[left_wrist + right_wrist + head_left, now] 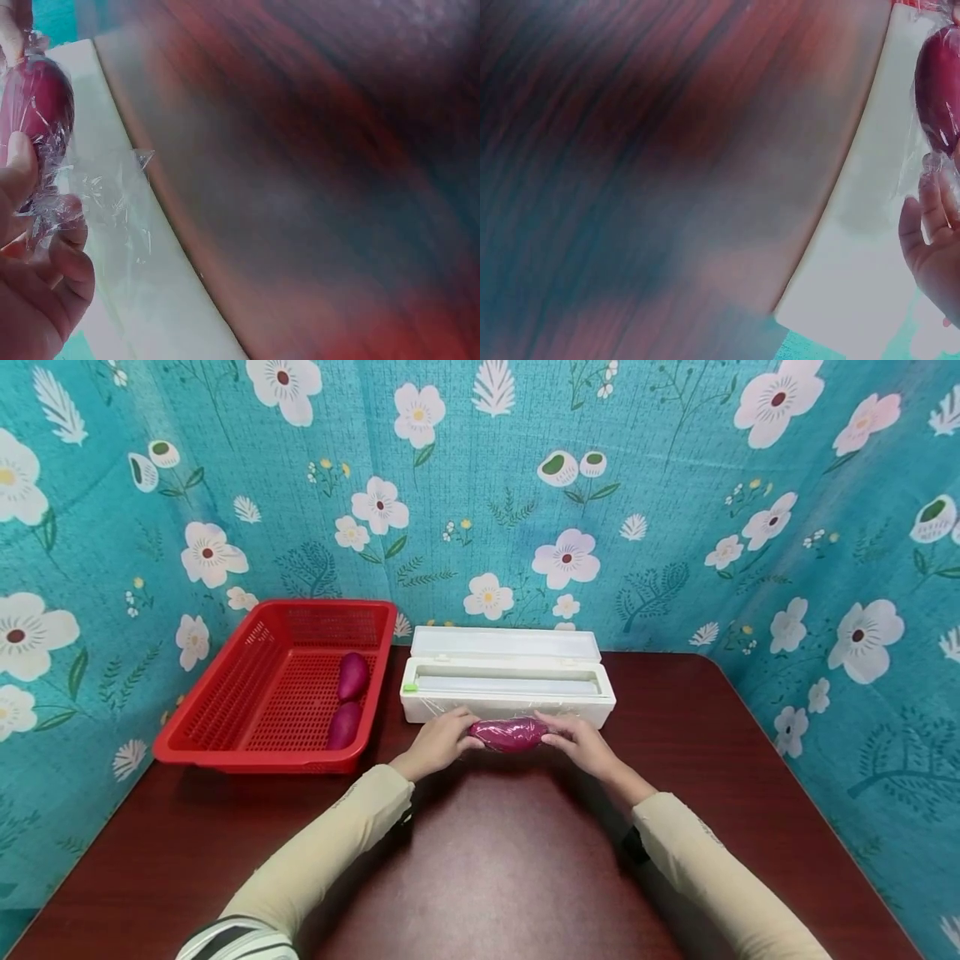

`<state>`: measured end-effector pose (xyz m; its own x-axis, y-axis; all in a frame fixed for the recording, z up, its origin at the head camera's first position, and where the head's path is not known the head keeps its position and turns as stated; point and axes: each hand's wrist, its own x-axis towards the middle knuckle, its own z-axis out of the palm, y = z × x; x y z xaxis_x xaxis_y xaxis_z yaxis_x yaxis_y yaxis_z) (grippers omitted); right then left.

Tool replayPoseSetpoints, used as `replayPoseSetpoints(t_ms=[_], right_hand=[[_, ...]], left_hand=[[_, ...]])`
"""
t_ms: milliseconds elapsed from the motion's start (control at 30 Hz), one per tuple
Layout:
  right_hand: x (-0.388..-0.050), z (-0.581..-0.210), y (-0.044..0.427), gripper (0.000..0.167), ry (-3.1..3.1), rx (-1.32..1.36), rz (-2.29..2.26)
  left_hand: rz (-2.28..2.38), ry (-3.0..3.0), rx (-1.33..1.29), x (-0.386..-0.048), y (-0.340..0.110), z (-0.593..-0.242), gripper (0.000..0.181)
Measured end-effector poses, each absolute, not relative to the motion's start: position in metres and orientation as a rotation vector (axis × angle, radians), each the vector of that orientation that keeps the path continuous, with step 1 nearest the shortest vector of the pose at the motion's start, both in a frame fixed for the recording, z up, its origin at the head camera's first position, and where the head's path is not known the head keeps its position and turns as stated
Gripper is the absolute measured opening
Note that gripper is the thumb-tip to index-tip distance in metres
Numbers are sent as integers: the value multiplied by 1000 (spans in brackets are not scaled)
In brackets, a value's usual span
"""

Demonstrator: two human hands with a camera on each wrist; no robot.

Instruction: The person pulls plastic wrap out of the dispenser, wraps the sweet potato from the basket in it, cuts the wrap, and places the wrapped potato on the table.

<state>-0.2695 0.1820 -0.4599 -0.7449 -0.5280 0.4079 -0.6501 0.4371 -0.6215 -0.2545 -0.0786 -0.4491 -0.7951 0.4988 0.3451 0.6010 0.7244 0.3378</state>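
A purple sweet potato (pixel 510 735), wrapped in clear cling film (pixel 112 191), is held level between two hands in front of the white film box. My left hand (pixel 441 743) pinches its left end, and my right hand (pixel 583 747) pinches the right end. In the left wrist view, loose crinkled film sticks out past the left fingers. The right wrist view shows film around the right fingertips (pixel 932 169). Behind the hands stands the cling film box (pixel 510 703), its lid (pixel 506 645) raised and a roll (pixel 510 685) inside.
A red plastic basket (pixel 277 757) stands at the left, with two more purple sweet potatoes (pixel 352 677) along its right side. A green piece (pixel 410 688) sits at the box's left end. The brown table (pixel 517 868) meets a flowered teal curtain (pixel 465 510) behind.
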Motion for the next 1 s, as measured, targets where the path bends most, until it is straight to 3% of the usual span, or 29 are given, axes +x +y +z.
replayPoseSetpoints(t_ms=[100, 267, 333, 567, 1000], right_hand=[[-269, -460, 179, 42, -2581, 1006, 1238], [-271, -465, 174, 50, -2540, 1006, 1216], [-273, -467, 173, 48, -2478, 1018, 1245], [-281, -475, 173, 40, -2399, 1008, 1255], [-287, -474, 165, 40, -2598, 879, 1124]], left_hand=[[-677, -2764, -837, -257, -78, -452, 28], [-722, -2813, -746, -259, -76, -457, 40], [-772, -2812, -706, -258, -75, -458, 43], [-820, -2757, -638, -259, -73, -459, 26], [-736, -2791, -581, -269, -71, -464, 27]])
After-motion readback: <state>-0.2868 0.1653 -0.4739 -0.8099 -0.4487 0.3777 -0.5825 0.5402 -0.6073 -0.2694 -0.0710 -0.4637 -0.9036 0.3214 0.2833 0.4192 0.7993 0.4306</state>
